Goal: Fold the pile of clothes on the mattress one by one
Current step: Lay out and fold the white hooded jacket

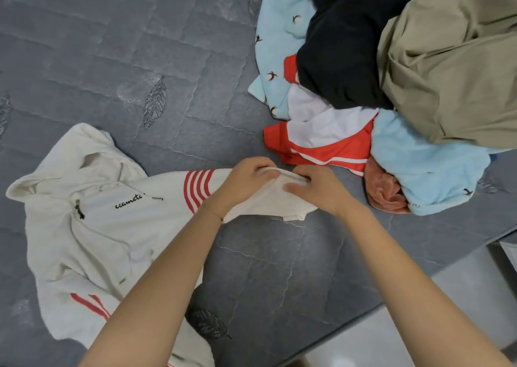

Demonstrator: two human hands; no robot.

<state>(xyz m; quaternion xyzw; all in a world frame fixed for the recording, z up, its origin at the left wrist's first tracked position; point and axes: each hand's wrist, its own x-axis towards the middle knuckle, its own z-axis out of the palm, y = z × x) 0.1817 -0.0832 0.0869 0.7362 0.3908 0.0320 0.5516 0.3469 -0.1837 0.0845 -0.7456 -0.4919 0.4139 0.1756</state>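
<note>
Left hand (246,180) and right hand (317,190) both pinch the sleeve end of the white hoodie (112,227). Fingers curled into the fabric, hands nearly touching. Hoodie lies spread on the grey mattress (140,45), hood at left, red stripes on sleeves. Clothes pile (391,73) just beyond the hands, upper right: khaki, black, light blue, red-and-white pieces.

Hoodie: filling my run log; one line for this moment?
left hand: grips sleeve | right hand: grips sleeve | hoodie: spread, unfolded | pile: beside hoodie, unfolded

Hands (246,180) (317,190) curled, side by side
</note>
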